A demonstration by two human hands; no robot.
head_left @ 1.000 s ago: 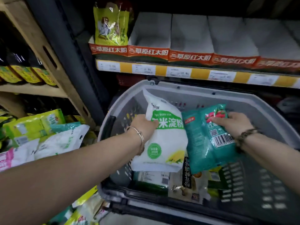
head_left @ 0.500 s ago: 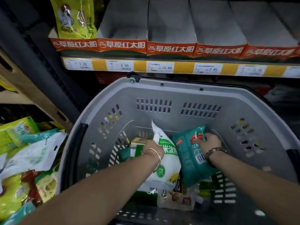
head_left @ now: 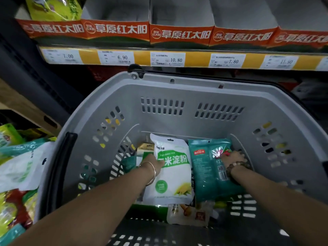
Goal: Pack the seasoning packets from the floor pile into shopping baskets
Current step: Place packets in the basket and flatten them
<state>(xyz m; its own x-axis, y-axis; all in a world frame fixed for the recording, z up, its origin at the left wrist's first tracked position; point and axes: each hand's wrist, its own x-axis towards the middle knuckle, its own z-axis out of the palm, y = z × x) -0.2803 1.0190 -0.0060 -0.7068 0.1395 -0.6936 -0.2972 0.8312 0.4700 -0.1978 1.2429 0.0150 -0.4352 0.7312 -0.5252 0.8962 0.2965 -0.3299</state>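
Packets that were held up near the basket's mouth a second ago, and partway down half a second ago, now lie low inside the basket (head_left: pixel 177 86), resting on the packets already at its bottom; both forearms have reached deeper in, and the view has dropped closer over the rim. Left hand (head_left: pixel 154 163) grips the white packet (head_left: pixel 174 176) at its left edge, the thumb side lying over the green label while the fingers are tucked out of sight behind the bag; a thin bangle (head_left: pixel 153 172) circles that wrist. Right hand (head_left: pixel 232 159) has its fingers curled over the upper right part of the teal packets (head_left: pixel 202 174), knuckles up, pressing them down against the basket's right inner wall, with a bead bracelet (head_left: pixel 237 166) on the wrist. White and teal packets lie side by side, touching, tops toward the far wall. A clear packet (head_left: pixel 188 215) shows beneath their near ends, and a pale box (head_left: pixel 144 147) peeks out just left of the white packet's top. The floor pile (head_left: pixel 19 166) of green, white and red packets sits outside the basket on the left, beside its black handle (head_left: pixel 58 167). Behind the basket runs a yellow price strip (head_left: pixel 197 59) under a row of orange boxes (head_left: pixel 179 33).
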